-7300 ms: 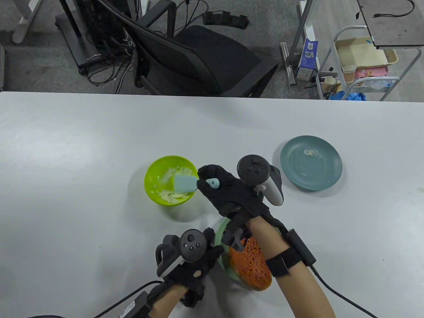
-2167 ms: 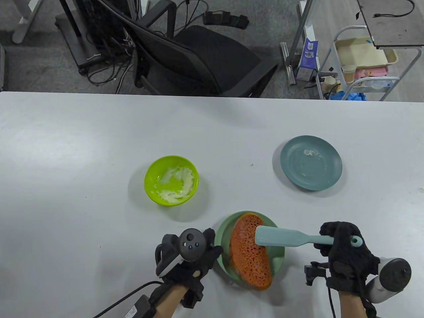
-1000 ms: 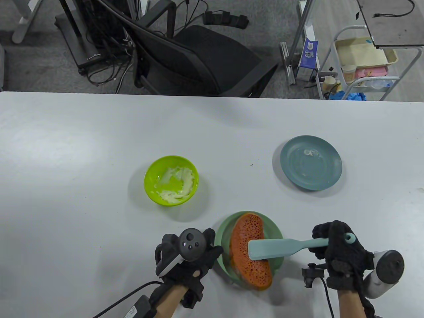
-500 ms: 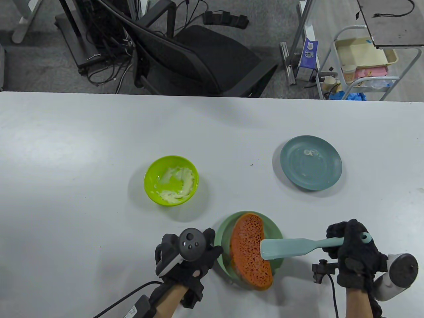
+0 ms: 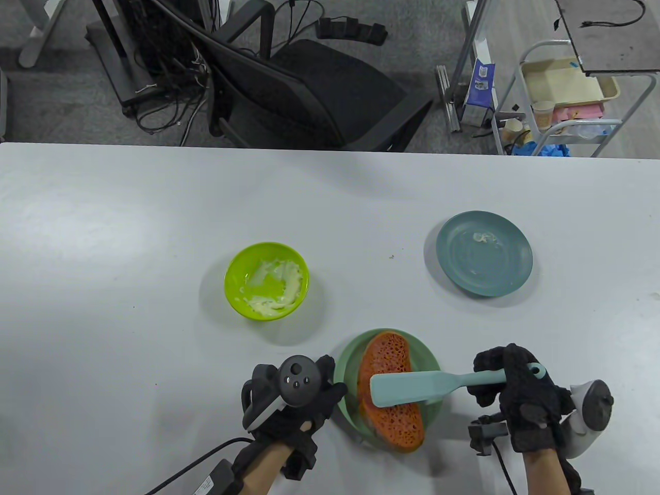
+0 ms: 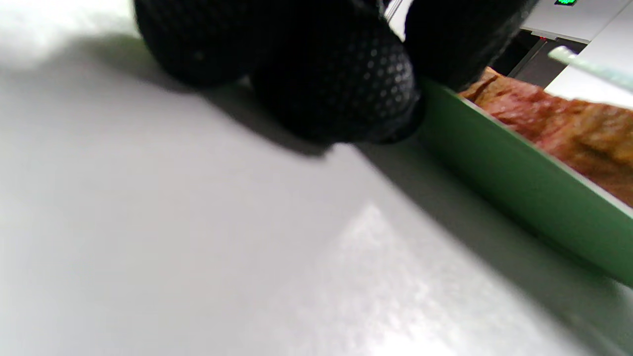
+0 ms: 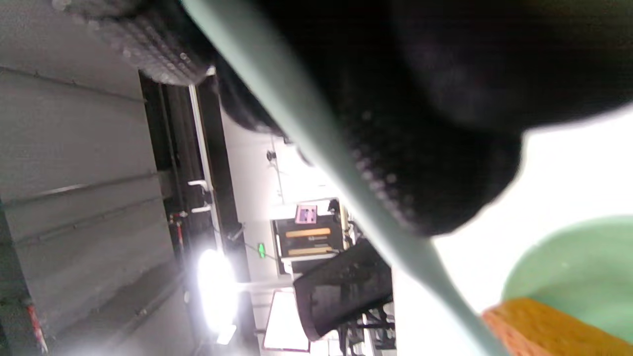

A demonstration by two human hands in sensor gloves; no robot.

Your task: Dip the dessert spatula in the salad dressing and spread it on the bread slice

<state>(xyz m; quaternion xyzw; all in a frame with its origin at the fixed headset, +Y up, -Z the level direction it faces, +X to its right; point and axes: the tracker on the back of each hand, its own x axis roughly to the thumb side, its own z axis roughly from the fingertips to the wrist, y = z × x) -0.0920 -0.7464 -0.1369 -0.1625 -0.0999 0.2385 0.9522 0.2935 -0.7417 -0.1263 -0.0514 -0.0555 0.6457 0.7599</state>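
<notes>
- The right hand (image 5: 521, 399) in its black knit glove curls round the slim handle of the pale teal, flat-bladed dessert spatula (image 5: 412, 388), near the tabletop's front edge towards the right.
- The spatula's rounded rectangular blade lies across the orange, porous, sponge-like bread slice (image 5: 390, 394), its tip reaching the slice's left part.
- The half-round slice sits in the shallow, round, pale green plate (image 5: 344, 371) at the front edge, its near end overhanging the rim.
- The left hand (image 5: 294, 407), also in dotted black knit, rests on the tabletop with fingertips (image 6: 341, 94) against the plate's left rim; whether they grip it I cannot tell.
- The glossy lime-green round bowl (image 5: 266, 281), smeared with creamy white salad dressing (image 5: 278, 289), stands nearer the centre.
- A matte blue-grey round plate (image 5: 483, 253) with a small white smear lies towards the right edge.
- The tabletop (image 5: 129, 232) is smooth and pale grey.
</notes>
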